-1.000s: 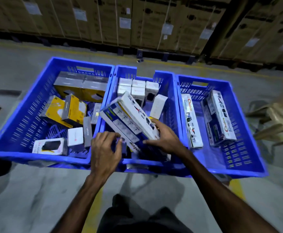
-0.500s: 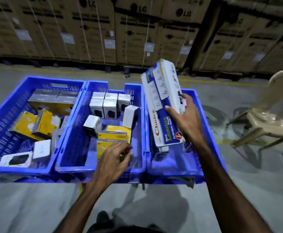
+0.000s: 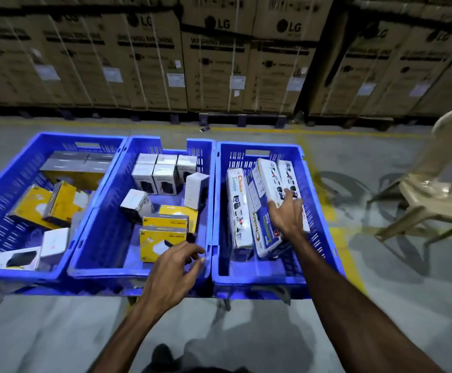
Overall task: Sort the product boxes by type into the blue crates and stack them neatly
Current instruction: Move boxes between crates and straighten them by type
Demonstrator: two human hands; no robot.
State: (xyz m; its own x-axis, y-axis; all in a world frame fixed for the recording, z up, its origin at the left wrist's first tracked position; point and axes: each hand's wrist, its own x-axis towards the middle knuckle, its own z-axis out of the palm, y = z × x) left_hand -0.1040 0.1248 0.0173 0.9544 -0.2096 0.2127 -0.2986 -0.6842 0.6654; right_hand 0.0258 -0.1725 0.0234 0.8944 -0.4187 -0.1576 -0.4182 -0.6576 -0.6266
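Long box: the white-and-blue box [image 3: 264, 211] lies in the right crate [image 3: 257, 275], under the right hand [image 3: 286, 214].
Axis: runs from near edge to far edge, tilted, propped on neighbouring boxes.
Right hand: fingers spread flat on it, not gripping.
Left hand: the left hand [image 3: 173, 275] hangs loosely curled, holding nothing, over the middle crate's [image 3: 106, 273] near right corner.

Blue crates [image 3: 257, 275] hold yellow boxes [image 3: 163, 239] and white boxes [image 3: 163, 179].

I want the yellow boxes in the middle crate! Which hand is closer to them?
Left. The left hand hovers at the near edge of the yellow boxes. The right hand rests on a long white box in the right crate.
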